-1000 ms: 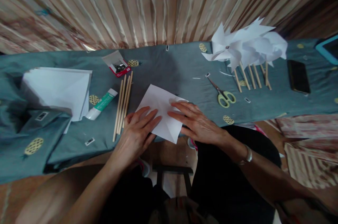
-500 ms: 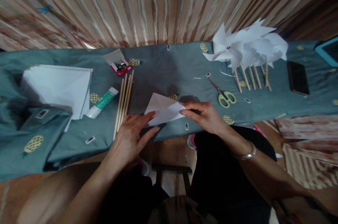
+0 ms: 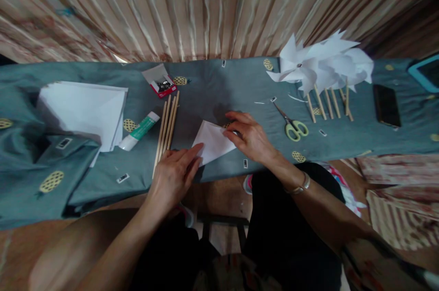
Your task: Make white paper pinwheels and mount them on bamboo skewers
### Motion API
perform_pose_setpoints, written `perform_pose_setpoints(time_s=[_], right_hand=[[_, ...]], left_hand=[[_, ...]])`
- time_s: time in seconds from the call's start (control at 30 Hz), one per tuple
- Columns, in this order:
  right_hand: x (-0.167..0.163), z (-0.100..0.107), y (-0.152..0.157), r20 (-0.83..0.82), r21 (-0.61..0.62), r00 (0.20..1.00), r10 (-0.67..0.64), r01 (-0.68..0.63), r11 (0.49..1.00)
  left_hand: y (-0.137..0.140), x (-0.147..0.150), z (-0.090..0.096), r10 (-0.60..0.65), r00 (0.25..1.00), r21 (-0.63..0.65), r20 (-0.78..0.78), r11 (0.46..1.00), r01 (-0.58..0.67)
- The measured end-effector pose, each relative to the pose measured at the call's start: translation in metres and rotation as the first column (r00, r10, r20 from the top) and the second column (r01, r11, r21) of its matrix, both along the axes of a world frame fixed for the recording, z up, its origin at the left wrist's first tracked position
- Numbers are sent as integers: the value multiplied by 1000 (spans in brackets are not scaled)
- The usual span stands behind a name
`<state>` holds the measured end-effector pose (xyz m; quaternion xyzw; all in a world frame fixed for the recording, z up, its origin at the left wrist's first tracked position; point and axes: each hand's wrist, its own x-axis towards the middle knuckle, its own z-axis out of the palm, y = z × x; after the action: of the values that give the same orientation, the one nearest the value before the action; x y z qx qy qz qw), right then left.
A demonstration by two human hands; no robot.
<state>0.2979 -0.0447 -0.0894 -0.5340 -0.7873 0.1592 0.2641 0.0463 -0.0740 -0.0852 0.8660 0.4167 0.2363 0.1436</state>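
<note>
A small white sheet of paper [image 3: 213, 144], folded to a point on its right, lies near the front edge of the cloth-covered table. My left hand [image 3: 175, 168] holds its left edge, fingertips resting on the paper and thumb close beside the index finger. Over the right part of the paper is my right hand [image 3: 249, 139], its fingers bent and apart, with the thumb at the paper's surface. Several wooden sticks [image 3: 166, 126] lie just left of the paper, close to my left hand. Green-handled scissors [image 3: 291, 125] rest to the right of my right hand.
Stacked white paper [image 3: 85, 108] and a green-and-white glue stick [image 3: 140, 131] lie at left. Behind the sticks stands an open red box [image 3: 164, 86] of small metal pieces. Paper pinwheels [image 3: 318, 62] on sticks, a phone [image 3: 387, 104] and a blue-framed device [image 3: 427, 71] are at right.
My right hand has let go of the paper's right tip and moved left and up over the sheet. The folded paper now lies flatter. My left hand stays at its left edge.
</note>
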Motion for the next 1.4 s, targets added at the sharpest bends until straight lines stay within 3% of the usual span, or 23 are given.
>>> perform_pose_setpoints(time_s=[0.23,0.37,0.47,0.57,0.67,0.83,1.4], right_hand=[[-5,-5,4,-47,-12,997,-64,63,998],[-6,-6,4,-47,-19,996,-69,69,997],[-6,-6,4,-41,-21,996,-75,75,997],[-7,-6,4,-35,-6,996,-85,84,996],[-9,-6,4,-32,1,995,-95,95,995],[-10,-7,5,-40,-10,995,-96,95,995],[-14,-9,5,-6,46,992,-124,125,991]], left_hand=[[4,-5,0,46,996,-9,-79,999,-47],[2,1,11,97,989,151,-108,985,-81],[-7,14,13,-23,995,240,-96,970,45],[-18,27,6,-131,980,188,-152,969,159],[-23,33,-5,-167,966,127,-195,973,194],[-22,31,-12,-159,959,73,-236,981,181],[-21,30,-12,-157,958,63,-240,982,177]])
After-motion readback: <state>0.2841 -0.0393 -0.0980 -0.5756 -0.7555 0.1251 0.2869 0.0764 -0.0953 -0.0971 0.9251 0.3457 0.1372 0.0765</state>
